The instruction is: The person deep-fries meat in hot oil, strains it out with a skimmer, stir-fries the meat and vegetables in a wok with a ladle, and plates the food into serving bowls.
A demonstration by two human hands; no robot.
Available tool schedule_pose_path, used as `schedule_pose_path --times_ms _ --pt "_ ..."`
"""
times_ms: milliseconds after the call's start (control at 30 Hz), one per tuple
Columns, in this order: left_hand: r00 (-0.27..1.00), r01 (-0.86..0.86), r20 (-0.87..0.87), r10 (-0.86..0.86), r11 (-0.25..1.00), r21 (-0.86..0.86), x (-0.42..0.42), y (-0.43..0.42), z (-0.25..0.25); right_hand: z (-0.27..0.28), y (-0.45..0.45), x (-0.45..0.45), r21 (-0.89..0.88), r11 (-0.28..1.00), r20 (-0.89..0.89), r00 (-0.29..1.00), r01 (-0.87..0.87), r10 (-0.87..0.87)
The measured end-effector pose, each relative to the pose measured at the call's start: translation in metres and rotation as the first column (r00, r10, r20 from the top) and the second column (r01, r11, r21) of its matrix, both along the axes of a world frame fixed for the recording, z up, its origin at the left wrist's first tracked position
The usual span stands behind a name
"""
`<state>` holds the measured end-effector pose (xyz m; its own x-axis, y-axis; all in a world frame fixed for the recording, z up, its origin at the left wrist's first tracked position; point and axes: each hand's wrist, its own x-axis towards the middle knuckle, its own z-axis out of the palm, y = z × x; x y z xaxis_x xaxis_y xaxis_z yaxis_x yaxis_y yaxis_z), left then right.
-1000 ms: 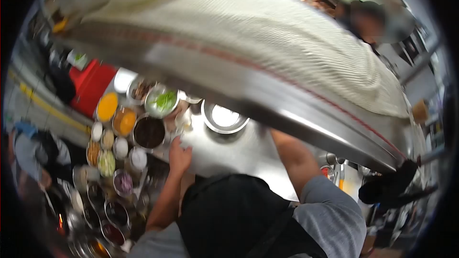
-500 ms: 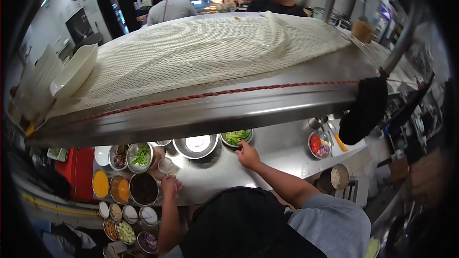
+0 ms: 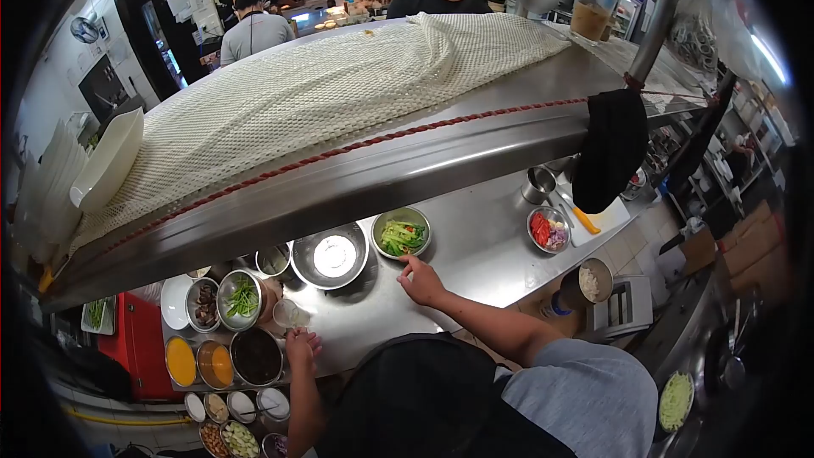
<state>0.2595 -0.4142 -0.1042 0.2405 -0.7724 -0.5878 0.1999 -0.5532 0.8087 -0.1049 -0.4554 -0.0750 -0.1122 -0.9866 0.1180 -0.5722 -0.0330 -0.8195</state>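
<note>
My right hand (image 3: 420, 280) touches or nearly touches the near rim of a steel bowl of green vegetables (image 3: 402, 238), fingers partly curled with a finger toward the rim. Left of that bowl stands a large steel bowl (image 3: 330, 256) with a bright round patch in its bottom. Near the table's front edge, my left hand (image 3: 302, 345) has loosely bent fingers, close below a small clear container (image 3: 287, 314). Whether its fingers hold anything is too small to tell. A bowl of cut greens (image 3: 240, 298) and a bowl of dark sauce (image 3: 257, 356) lie to its left.
A steel shelf (image 3: 356, 170) with a mesh cloth (image 3: 280, 97) spans above the table. At the right are a bowl of red and purple pieces (image 3: 549, 230) and a yellow-handled knife (image 3: 585, 220) on a white board (image 3: 606, 225). Several people stand beyond the shelf.
The view has swung and levelled, then shifted right. My right hand, hidden by the shelf a second ago, came into sight at the greens bowl; that bowl now shows fully.
</note>
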Motion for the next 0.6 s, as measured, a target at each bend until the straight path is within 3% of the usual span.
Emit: schedule_pose_path --times_ms 67,100,167,300,367,400,433,500,533,600 --pt "1.0 0.008 0.001 -0.008 1.0 -0.001 0.003 0.0 -0.005 -0.001 -0.005 0.008 0.055 0.992 0.051 0.993 -0.113 0.11" --pt "1.0 0.008 0.003 -0.008 1.0 0.002 0.004 0.0 -0.006 0.0 -0.008 0.014 0.053 0.993 0.05 0.993 -0.11 0.107" --pt "1.0 0.011 0.008 -0.011 1.0 0.005 0.006 0.001 -0.005 0.003 -0.017 0.031 0.233 0.958 0.182 0.975 -0.167 0.126" --pt "0.999 0.028 0.025 -0.028 1.0 -0.002 0.005 0.005 -0.004 -0.009 -0.047 0.074 0.334 0.91 0.275 0.949 -0.246 0.155" --pt "0.999 0.039 0.038 -0.038 0.999 -0.018 0.006 -0.001 -0.005 -0.013 -0.059 0.093 0.354 0.891 0.243 0.948 -0.285 0.207" --pt "0.998 0.045 0.046 -0.044 0.999 -0.017 0.005 -0.001 -0.005 0.053 -0.045 0.09 0.519 0.762 0.378 0.904 -0.387 0.202" --pt "0.997 0.049 0.053 -0.048 0.999 -0.014 0.002 0.0 -0.001 0.039 -0.051 0.093 0.515 0.764 0.382 0.902 -0.389 0.202" --pt "0.999 0.031 0.037 -0.031 0.999 0.013 0.0 -0.002 0.003 0.012 -0.06 0.097 0.354 0.826 -0.008 0.882 -0.439 0.472" --pt "0.998 0.043 0.049 -0.043 0.999 0.002 0.0 -0.003 0.001 0.009 -0.058 0.094 0.263 0.874 0.157 0.912 -0.409 0.38" --pt "0.998 0.032 0.053 -0.032 0.999 0.002 -0.005 0.002 -0.001 0.002 -0.068 0.096 0.314 0.94 0.158 0.984 -0.135 0.089"
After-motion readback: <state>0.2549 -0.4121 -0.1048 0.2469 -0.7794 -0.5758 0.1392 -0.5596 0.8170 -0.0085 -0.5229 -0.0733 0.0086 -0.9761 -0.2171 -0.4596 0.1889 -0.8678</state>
